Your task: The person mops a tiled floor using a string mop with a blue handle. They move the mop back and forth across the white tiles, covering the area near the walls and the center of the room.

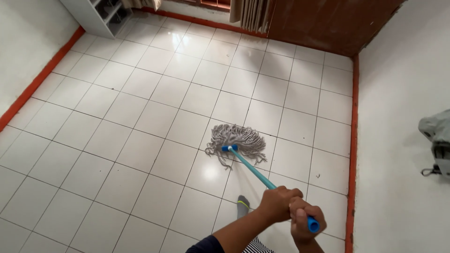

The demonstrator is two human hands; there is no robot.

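Head view, looking down at a white tiled floor (140, 122). Both hands grip one blue mop handle (255, 173) near its upper end. Left hand (277, 203) sits lower on the shaft, fingers wrapped together and clamped round it; the forearm enters from the bottom edge, dark sleeve at the elbow. Right hand (302, 222) is just above and touching the left, fingers closed on the handle, with the blue end cap protruding past the fist. The handle runs diagonally up and left from the hands to the mop head (236, 138), a fan of grey strings spread flat on the floor around a blue socket, roughly mid-frame and slightly right of centre. A foot in a grey sock (242, 206) stands on the tiles just left of the left hand, under the shaft. Tiles are glossy, with light reflections near the far wall and one close to the mop head. An orange skirting strip (352, 140) edges the floor along the white walls on both sides. Far end: a white shelf unit (101, 14) in the left corner, a brown wooden panel (323, 21) to the right, pale curtain folds between them. A grey bag (438, 136) is partly visible at the right edge.
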